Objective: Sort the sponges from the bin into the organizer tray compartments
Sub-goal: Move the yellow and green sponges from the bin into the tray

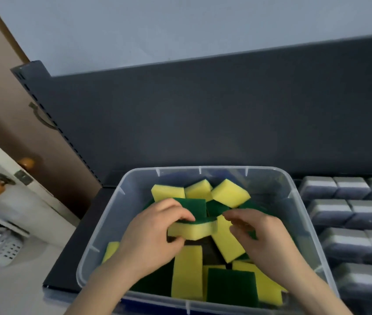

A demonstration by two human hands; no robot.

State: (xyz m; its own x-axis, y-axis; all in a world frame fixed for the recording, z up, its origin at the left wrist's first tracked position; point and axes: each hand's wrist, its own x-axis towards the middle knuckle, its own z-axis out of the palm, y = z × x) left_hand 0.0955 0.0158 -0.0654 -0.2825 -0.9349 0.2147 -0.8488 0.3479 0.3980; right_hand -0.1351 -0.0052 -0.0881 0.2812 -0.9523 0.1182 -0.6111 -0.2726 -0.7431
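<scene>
While in left hand (155,233), sponge (193,230) part-hidden.

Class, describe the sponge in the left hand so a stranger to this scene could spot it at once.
Find the clear plastic bin full of yellow-and-green rectangular foam sponges. At its middle, the left hand grips one sponge. Unlike its neighbours, it is raised above the pile, yellow side toward the camera, green scouring layer on top.

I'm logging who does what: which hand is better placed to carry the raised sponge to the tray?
Left, probably. The left hand grips the raised sponge in the bin. The right hand is beside it, not on it, though the tray lies on its side.
</scene>
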